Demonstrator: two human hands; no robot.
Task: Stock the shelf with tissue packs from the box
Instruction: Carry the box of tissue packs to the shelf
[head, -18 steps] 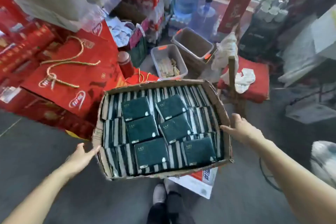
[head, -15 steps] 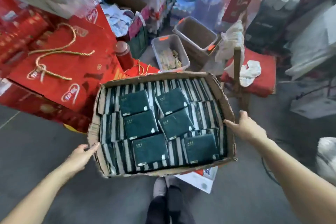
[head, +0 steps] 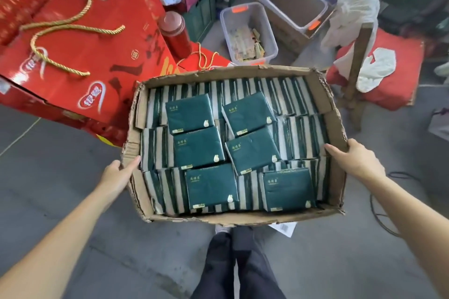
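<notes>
- Left hand (head: 116,174), earlier open just beside the box (head: 336,114), now grips its left wall, thumb inside.
- Right hand (head: 354,159) now grips its right wall.

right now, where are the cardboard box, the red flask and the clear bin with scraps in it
cardboard box (head: 218,77), head view, bare inside of its far wall
red flask (head: 176,36), head view, middle of its body
clear bin (head: 252,58), head view, its near wall

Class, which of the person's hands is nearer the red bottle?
Left. The left hand grips the left wall of the box; the bottle stands beyond that side's far corner. The right hand grips the right wall, across the box from it.
</notes>
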